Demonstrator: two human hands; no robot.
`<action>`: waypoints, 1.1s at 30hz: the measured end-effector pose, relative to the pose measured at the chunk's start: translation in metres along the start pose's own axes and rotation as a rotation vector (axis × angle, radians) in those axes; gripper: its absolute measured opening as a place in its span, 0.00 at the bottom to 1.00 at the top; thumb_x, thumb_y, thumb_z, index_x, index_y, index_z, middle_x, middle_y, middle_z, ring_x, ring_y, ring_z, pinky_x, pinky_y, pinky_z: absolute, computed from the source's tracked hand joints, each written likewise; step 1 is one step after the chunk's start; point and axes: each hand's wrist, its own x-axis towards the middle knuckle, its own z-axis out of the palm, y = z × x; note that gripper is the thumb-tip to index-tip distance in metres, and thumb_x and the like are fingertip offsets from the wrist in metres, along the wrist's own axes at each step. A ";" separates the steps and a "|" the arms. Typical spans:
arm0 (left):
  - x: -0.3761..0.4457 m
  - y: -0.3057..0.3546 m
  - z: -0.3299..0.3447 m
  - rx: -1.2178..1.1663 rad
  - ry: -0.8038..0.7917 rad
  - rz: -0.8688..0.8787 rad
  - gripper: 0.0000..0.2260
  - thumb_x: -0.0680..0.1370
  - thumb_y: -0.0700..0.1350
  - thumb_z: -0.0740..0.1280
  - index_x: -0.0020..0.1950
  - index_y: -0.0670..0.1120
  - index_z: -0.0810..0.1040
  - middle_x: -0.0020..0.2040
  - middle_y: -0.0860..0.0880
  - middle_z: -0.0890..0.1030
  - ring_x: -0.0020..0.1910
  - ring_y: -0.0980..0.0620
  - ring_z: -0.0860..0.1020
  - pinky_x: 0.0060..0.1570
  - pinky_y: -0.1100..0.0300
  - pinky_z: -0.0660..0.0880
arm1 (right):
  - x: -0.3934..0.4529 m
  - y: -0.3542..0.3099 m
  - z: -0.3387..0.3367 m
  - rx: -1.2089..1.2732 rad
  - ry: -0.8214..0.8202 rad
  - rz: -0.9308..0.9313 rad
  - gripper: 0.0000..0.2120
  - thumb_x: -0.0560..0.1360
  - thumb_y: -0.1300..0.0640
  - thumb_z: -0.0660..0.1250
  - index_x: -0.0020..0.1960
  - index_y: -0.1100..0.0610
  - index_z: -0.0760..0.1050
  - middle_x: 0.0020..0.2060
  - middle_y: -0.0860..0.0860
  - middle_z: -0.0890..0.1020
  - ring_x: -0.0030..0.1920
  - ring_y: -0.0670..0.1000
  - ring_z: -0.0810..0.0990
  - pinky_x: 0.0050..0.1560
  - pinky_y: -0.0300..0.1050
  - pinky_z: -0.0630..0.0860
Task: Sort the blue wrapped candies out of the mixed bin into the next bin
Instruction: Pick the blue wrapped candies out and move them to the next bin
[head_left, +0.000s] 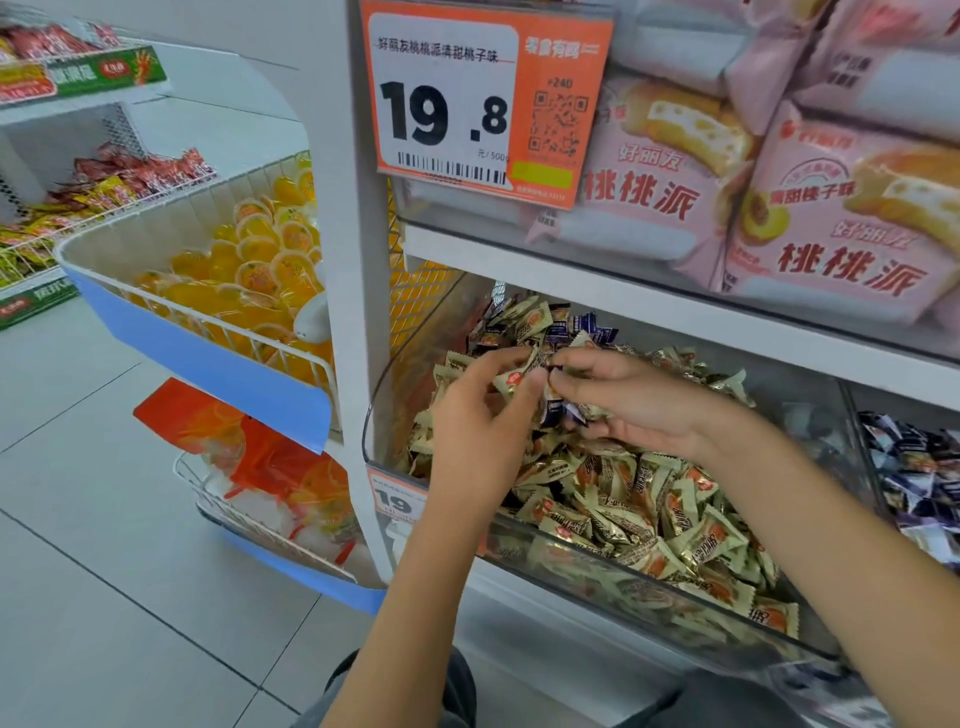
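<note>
Shelf edge (675, 317) hangs low over my mixed bin (649, 582), so I reach in from the open front. A clear divider (860, 441) walls off the next bin (914, 467).

Clear glossy plastic bin (571, 564); shiny foil candy wrappers (649, 499); white wire basket (223, 325).

Blue wrapped candies (558, 410) lie among cream ones in the clear mixed bin (597, 571).
</note>
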 end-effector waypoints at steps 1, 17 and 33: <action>0.002 0.001 0.000 -0.012 0.038 -0.015 0.08 0.77 0.47 0.66 0.55 0.51 0.79 0.29 0.57 0.77 0.30 0.49 0.76 0.32 0.58 0.76 | -0.001 0.001 0.002 0.025 -0.002 0.001 0.13 0.75 0.55 0.65 0.60 0.54 0.74 0.40 0.45 0.78 0.34 0.43 0.76 0.31 0.34 0.73; -0.005 -0.004 0.006 0.129 -0.122 0.168 0.18 0.74 0.44 0.70 0.64 0.49 0.76 0.46 0.61 0.78 0.38 0.66 0.78 0.37 0.76 0.73 | -0.020 0.005 0.023 0.437 0.159 -0.084 0.11 0.78 0.60 0.62 0.59 0.57 0.76 0.51 0.56 0.78 0.44 0.51 0.76 0.47 0.44 0.74; -0.007 -0.004 0.000 -0.300 -0.139 -0.097 0.12 0.72 0.35 0.72 0.49 0.50 0.82 0.44 0.50 0.85 0.41 0.54 0.83 0.42 0.64 0.79 | -0.056 0.015 0.033 -0.173 0.527 -0.416 0.25 0.76 0.48 0.61 0.71 0.44 0.60 0.69 0.36 0.66 0.66 0.35 0.67 0.68 0.40 0.64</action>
